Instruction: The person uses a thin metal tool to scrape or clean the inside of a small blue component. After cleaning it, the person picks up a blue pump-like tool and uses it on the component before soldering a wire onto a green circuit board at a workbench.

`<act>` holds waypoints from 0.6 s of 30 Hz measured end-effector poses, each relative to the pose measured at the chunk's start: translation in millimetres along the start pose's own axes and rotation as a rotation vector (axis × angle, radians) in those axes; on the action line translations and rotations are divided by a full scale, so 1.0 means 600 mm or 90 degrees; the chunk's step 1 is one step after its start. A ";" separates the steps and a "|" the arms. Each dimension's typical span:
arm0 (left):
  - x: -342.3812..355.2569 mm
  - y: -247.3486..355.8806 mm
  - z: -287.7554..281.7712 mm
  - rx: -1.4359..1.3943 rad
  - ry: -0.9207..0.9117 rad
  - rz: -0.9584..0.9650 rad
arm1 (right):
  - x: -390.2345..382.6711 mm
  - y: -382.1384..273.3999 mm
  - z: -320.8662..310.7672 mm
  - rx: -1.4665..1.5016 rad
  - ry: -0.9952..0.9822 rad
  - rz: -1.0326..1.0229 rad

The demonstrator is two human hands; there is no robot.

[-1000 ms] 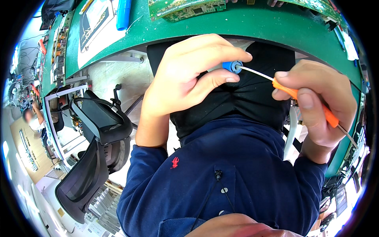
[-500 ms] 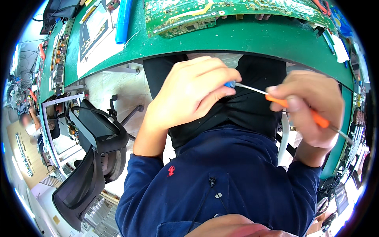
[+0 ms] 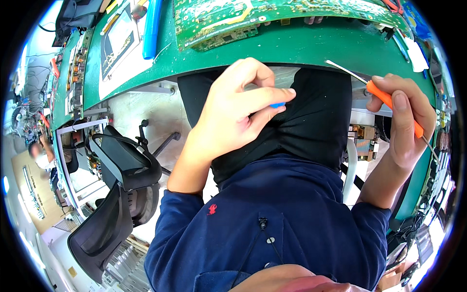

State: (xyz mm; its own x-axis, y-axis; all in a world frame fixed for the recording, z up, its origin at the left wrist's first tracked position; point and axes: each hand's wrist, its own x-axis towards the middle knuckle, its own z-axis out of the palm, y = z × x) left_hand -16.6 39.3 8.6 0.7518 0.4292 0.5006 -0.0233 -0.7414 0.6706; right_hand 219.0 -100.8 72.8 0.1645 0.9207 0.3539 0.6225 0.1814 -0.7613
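Note:
Over my lap, my left hand [image 3: 243, 107] is closed on a small blue cylindrical part [image 3: 277, 104], mostly hidden behind my fingers. My right hand [image 3: 404, 112] grips an orange-handled screwdriver [image 3: 379, 93] whose metal shaft runs out of both ends of the handle. Its upper tip points up-left, appearing over the green bench [image 3: 296, 51] near its front edge, apart from the blue part.
Green circuit boards [image 3: 219, 19], a blue tube [image 3: 152, 31] and white paper [image 3: 109, 85] lie on the bench. A black office chair [image 3: 121, 160] stands to my left. A co-worker [image 3: 46, 155] sits at the far left.
The screwdriver has come out of the blue part and moved up and right with my right hand, its shaft now angled more steeply. My left hand still holds the blue part.

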 end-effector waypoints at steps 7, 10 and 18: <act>0.021 0.028 0.006 0.096 -0.028 0.100 | -0.006 0.006 0.000 0.061 0.039 -0.004; 0.008 0.027 0.015 0.067 -0.041 0.107 | -0.013 0.010 -0.001 0.062 0.041 -0.002; -0.011 0.038 0.030 0.011 -0.075 -0.034 | -0.013 0.043 0.021 0.176 0.103 -0.169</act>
State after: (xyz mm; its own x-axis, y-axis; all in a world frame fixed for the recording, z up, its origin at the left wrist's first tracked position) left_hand -10.3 10.4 10.6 0.8238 0.4057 0.3959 0.0295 -0.7281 0.6848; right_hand 224.3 -98.8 43.7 0.1572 0.7677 0.6212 0.4345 0.5111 -0.7416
